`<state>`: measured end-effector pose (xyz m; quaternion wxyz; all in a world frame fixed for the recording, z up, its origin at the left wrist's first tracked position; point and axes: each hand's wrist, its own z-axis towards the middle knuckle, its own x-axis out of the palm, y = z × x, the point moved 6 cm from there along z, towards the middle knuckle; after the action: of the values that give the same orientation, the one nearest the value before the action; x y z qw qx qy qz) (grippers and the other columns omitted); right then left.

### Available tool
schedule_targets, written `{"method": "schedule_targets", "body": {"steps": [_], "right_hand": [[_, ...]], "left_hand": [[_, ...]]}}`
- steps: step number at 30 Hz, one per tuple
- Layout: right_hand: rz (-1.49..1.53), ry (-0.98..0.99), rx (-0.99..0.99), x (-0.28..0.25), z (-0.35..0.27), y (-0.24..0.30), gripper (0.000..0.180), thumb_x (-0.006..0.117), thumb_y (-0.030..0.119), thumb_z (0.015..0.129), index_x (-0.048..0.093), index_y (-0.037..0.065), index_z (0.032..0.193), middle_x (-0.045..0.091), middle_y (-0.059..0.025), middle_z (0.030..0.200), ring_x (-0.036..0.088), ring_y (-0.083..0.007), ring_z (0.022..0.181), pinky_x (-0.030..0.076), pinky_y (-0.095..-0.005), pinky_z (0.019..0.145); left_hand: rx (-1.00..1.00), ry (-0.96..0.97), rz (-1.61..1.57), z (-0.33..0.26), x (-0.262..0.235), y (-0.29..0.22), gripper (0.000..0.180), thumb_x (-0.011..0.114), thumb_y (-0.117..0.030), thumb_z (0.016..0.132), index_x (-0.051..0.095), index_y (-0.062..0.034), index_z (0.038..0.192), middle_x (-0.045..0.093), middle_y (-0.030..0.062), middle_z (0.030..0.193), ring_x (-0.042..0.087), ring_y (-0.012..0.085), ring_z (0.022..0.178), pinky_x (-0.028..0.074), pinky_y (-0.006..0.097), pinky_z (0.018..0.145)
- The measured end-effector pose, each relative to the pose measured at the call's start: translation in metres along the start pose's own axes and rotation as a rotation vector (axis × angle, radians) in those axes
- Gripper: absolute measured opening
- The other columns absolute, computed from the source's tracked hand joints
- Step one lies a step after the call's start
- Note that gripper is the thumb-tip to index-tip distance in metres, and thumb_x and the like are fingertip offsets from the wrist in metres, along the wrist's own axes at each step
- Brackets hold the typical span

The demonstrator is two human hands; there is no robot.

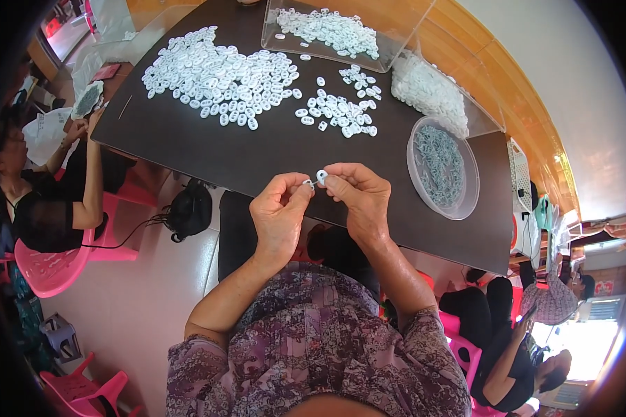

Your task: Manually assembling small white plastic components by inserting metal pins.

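White oval plastic piece (321,176) pinched in right hand (358,198) fingertips, just above near bench (271,156) edge. Left hand (278,212) pinches small metal ring part (307,183) immediately left of it, nearly touching; thin link runs left-right between them. Both hands equally close. Loose white pieces pile (222,73) lies well beyond.

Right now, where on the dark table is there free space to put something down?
Bare table lies between the large pile of white pieces and the near edge, left of the left hand. Another bare strip lies between the right hand and the round dish. The far side is crowded with piles and the clear tray.
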<state>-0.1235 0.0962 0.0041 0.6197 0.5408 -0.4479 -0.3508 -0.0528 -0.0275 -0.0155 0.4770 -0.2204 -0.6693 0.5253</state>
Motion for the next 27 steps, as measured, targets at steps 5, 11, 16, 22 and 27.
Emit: {"method": "schedule_targets", "body": {"steps": [5, 11, 16, 22, 27], "right_hand": [[-0.008, 0.008, -0.027, 0.004, -0.001, 0.002, 0.013, 0.063, -0.002, 0.081, 0.064, -0.004, 0.094, 0.065, -0.0036, 0.083, 0.057, -0.0067, 0.073, 0.046, -0.0196, 0.066], [-0.083, -0.001, -0.063, 0.01, -0.005, 0.005, 0.012, 0.061, -0.003, 0.082, 0.063, -0.004, 0.093, 0.064, -0.0019, 0.083, 0.057, -0.0056, 0.075, 0.046, -0.0192, 0.068], [-0.161, 0.0, -0.123, 0.014, -0.006, 0.007, 0.011, 0.061, -0.002, 0.083, 0.063, -0.005, 0.093, 0.064, -0.0019, 0.083, 0.057, -0.0057, 0.074, 0.046, -0.0192, 0.068], [-0.185, 0.003, -0.179, 0.015, -0.007, 0.009, 0.011, 0.061, -0.002, 0.083, 0.063, -0.004, 0.094, 0.064, -0.003, 0.082, 0.058, -0.0075, 0.074, 0.047, -0.0205, 0.068], [-0.248, -0.002, -0.194, 0.015, -0.008, 0.009, 0.009, 0.061, -0.003, 0.082, 0.064, -0.004, 0.09, 0.062, -0.0034, 0.082, 0.058, -0.009, 0.074, 0.047, -0.0223, 0.067]], "left_hand": [[0.008, -0.008, 0.006, 0.001, -0.001, 0.002, 0.011, 0.059, 0.0, 0.085, 0.061, 0.0032, 0.095, 0.062, 0.0017, 0.08, 0.054, 0.0031, 0.069, 0.042, 0.015, 0.059], [-0.024, -0.034, 0.024, 0.0, 0.001, -0.002, 0.01, 0.058, 0.004, 0.084, 0.062, 0.0033, 0.093, 0.059, -0.0005, 0.077, 0.051, 0.0018, 0.067, 0.04, 0.015, 0.058], [-0.051, -0.031, 0.025, 0.0, 0.0, -0.002, 0.01, 0.058, 0.004, 0.084, 0.062, 0.0037, 0.093, 0.06, 0.0005, 0.078, 0.052, 0.0027, 0.069, 0.042, 0.016, 0.061], [-0.042, -0.026, -0.004, 0.0, 0.001, -0.003, 0.01, 0.058, 0.004, 0.085, 0.061, 0.0046, 0.094, 0.061, 0.0019, 0.079, 0.054, 0.0033, 0.071, 0.043, 0.016, 0.063], [-0.033, -0.021, -0.008, 0.0, 0.0, 0.0, 0.01, 0.058, 0.003, 0.085, 0.061, 0.0046, 0.094, 0.061, 0.0019, 0.079, 0.053, 0.0033, 0.071, 0.043, 0.016, 0.063]]}}
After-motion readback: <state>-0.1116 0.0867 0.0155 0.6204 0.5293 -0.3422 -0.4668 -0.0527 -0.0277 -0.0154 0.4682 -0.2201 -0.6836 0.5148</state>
